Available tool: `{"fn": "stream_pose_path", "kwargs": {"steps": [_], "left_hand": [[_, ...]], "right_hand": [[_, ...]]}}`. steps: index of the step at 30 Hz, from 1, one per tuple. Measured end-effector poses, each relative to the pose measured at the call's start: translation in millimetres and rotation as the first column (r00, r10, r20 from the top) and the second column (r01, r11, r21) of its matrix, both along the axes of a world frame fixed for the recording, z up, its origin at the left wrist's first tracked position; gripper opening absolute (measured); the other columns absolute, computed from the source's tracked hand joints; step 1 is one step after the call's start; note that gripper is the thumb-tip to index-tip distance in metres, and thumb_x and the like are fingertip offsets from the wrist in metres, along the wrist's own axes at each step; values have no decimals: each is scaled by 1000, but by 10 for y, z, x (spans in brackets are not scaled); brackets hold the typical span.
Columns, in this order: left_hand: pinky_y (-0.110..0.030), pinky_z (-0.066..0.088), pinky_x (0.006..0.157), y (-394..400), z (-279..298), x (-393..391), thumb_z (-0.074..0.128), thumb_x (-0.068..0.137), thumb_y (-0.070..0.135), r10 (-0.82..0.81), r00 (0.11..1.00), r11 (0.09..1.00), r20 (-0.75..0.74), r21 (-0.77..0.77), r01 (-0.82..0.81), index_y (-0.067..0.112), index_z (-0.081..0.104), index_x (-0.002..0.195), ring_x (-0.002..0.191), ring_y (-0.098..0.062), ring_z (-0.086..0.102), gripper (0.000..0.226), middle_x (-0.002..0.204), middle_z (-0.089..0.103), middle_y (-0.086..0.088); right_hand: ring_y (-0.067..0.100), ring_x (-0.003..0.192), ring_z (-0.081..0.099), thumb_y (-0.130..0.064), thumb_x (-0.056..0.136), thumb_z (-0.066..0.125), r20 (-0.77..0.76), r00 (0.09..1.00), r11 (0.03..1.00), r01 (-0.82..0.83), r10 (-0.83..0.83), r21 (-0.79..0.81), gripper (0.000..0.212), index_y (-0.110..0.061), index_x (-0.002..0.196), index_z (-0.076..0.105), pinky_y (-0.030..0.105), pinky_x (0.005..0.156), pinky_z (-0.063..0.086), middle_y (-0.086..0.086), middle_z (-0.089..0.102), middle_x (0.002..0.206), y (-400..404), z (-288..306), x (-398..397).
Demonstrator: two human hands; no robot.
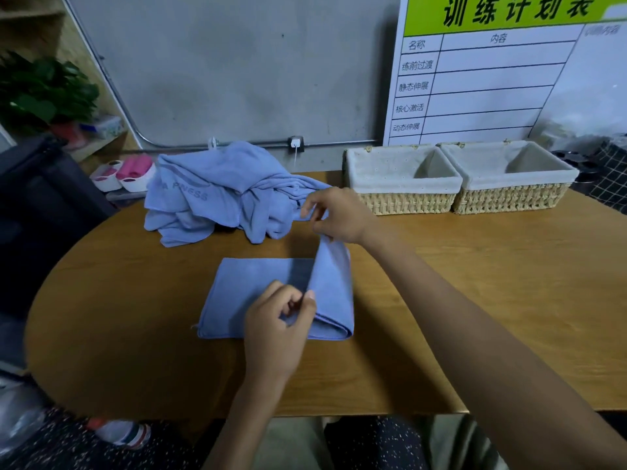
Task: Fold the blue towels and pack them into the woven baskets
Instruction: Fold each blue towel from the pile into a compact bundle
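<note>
A wooden counter [475,300] with a rounded left end fills most of the frame. At upper centre lies a heap of unfolded blue towels [217,191]. At upper right two woven baskets with cloth liners — the left basket [403,195] and the right basket [509,195] — stand side by side, touching. In the centre a partly folded blue towel [258,296] lies flat, its right side lifted. The right hand [339,215] pinches that raised far corner — grip clamped on cloth. The left hand [274,330] pinches the near edge of the same flap.
</note>
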State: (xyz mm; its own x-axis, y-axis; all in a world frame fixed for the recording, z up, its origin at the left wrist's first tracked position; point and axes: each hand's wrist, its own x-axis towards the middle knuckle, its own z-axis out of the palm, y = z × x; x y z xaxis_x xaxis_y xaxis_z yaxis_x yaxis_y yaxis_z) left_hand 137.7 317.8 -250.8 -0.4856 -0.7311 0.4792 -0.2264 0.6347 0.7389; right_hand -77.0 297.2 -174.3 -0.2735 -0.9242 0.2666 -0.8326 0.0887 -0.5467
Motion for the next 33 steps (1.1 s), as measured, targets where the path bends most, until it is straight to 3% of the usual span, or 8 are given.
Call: {"fn": "stream_pose_path", "kwargs": {"steps": [2, 7, 11, 15, 19, 22, 27, 33], "left_hand": [[-21, 28, 53, -90, -41, 140, 57, 91, 41, 62, 996, 998, 66, 1, -62, 15, 41, 59, 59, -17, 43, 45, 61, 40, 3], [-30, 27, 52, -312, -267, 432, 60, 86, 38, 146, 955, 986, 257, -112, -120, 22, 35, 55, 52, -12, 38, 43, 57, 35, 6], [-30, 23, 62, -346, -338, 443, 59, 78, 29, 160, 941, 976, 300, -189, -106, 27, 20, 56, 53, -11, 27, 44, 54, 22, 7], [-30, 24, 61, -366, -361, 417, 58, 77, 28, 159, 942, 977, 297, -186, -106, 29, 16, 58, 54, -10, 26, 46, 55, 21, 7], [-34, 34, 62, -479, -396, 438, 50, 82, 36, 132, 943, 987, 305, -128, -96, 25, 32, 62, 61, -12, 39, 29, 63, 35, 6], [-42, 47, 73, -499, -318, 444, 49, 85, 39, 162, 943, 975, 292, -195, -107, 29, 55, 82, 81, -15, 55, 12, 86, 51, 11], [-38, 41, 92, -129, -273, 350, 64, 85, 49, -152, 921, 879, 359, -378, 292, 32, 68, 106, 108, -11, 56, 28, 115, 57, 12], [-41, 40, 100, -199, -317, 367, 71, 75, 61, -197, 876, 894, 440, -286, 344, 37, 63, 112, 122, -3, 51, 44, 125, 54, 21]], "right_hand": [[16, 77, 64, -3, 80, 62, -82, 996, 998, -21, 26, 63, 20, -17, 91, 72, 26, 67, 49, 4, 72, 84, -224, -36, 153], [3, 66, 50, -6, 87, 65, -52, 991, 977, -115, 127, 180, 13, -6, 96, 73, 8, 56, 35, -1, 67, 86, -471, -386, 368], [12, 80, 60, -25, 95, 64, 11, 999, 992, -51, 50, 117, 17, -13, 87, 74, 28, 68, 41, 1, 72, 90, -368, -752, 338], [8, 84, 62, -34, 97, 62, 133, 991, 999, -10, 5, 39, 19, -25, 81, 70, 29, 74, 46, -9, 70, 89, -208, -856, 200], [4, 84, 64, -33, 95, 65, 206, 977, 997, 50, -60, 54, 18, -20, 86, 73, 30, 73, 48, -12, 72, 89, 78, -897, 44], [2, 80, 64, -32, 92, 69, 259, 960, 994, 107, -104, 1, 10, -23, 89, 71, 26, 69, 48, -12, 72, 87, 392, -978, -8], [-1, 68, 59, -34, 87, 75, 261, 958, 990, 135, -118, -47, 18, -26, 102, 69, 13, 59, 38, -13, 65, 74, 841, -1050, 54], [3, 59, 56, -36, 87, 74, 287, 952, 993, 120, -110, -19, 31, -31, 115, 60, 26, 57, 41, -11, 62, 65, 1091, -1012, 128]]}}
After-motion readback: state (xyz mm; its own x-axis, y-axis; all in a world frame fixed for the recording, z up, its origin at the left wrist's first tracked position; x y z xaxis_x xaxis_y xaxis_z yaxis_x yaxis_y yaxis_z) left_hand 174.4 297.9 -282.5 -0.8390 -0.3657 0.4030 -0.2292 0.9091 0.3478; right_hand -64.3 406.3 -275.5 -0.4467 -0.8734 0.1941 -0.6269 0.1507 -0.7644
